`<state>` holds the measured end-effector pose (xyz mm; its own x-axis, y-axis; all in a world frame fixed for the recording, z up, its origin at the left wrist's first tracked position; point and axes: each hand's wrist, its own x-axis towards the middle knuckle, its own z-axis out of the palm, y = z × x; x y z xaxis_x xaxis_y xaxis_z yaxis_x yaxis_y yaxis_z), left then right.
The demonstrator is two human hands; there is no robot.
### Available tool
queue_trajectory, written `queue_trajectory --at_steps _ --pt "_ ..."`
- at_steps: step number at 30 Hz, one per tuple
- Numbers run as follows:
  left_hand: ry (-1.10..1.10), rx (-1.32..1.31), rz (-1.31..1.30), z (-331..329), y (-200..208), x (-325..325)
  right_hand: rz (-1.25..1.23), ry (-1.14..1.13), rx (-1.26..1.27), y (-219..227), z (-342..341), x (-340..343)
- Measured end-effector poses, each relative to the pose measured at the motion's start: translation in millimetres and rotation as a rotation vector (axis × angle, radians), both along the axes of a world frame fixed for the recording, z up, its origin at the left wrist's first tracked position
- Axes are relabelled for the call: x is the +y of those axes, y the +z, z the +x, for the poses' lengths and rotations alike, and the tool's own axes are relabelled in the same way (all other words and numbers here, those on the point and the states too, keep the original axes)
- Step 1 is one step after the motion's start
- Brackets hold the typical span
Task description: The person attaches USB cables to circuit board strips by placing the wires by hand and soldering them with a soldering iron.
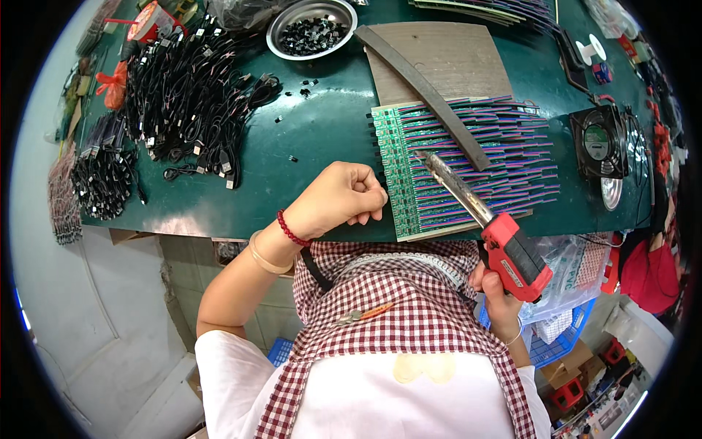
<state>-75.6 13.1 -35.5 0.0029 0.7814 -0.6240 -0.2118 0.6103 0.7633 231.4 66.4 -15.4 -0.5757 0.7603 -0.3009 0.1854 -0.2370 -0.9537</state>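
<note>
Soldering gun [504, 249], red grip with long metal barrel, clamped in the fingers of the right hand [499, 296] at the desk's near edge, its tip over a row of green circuit boards [398, 172] with purple-striped ribbon wires [512, 154]. Left hand [340, 199], fingers curled together into a loose fist, rests on the green desk [322, 132] touching the boards' left edge. Dark strip [431, 95] lies across the wires. Black cable bundles [190, 95], metal bowl of small black parts [311, 29], small fan [599, 143] sit farther off.
</note>
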Motion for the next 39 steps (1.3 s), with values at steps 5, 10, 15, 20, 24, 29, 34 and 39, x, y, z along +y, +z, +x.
queue_trajectory --at_steps 5,10,15,20,24,29,34,39 --pt "-0.027 -0.004 -0.016 -1.6 0.3 4.1 -0.012 0.063 -0.080 -11.5 30.7 -3.4" --pt "-0.026 -0.012 -0.030 -1.5 -1.2 5.7 0.221 0.174 -0.202 -26.2 36.8 -6.2" --pt "-0.027 -0.008 -0.041 -2.0 -1.5 7.0 0.160 0.189 -0.184 -18.1 23.2 -5.9" --pt "-0.027 0.000 -0.050 -1.9 0.8 8.4 0.428 0.187 -0.117 -11.5 4.7 -0.6" --pt "-0.031 0.016 -0.069 -2.4 2.7 8.7 0.297 0.224 -0.179 -14.4 16.3 -6.3" --pt "-0.019 0.004 -0.065 -2.0 1.4 8.8 0.260 0.253 -0.253 -14.9 24.1 -9.4" --pt "-0.017 0.000 -0.060 -1.9 1.2 8.7 0.308 0.152 -0.182 -19.1 27.7 -12.9" --pt "-0.018 0.015 -0.050 -0.6 1.4 7.1 0.213 0.082 -0.143 -20.4 32.9 -9.4"
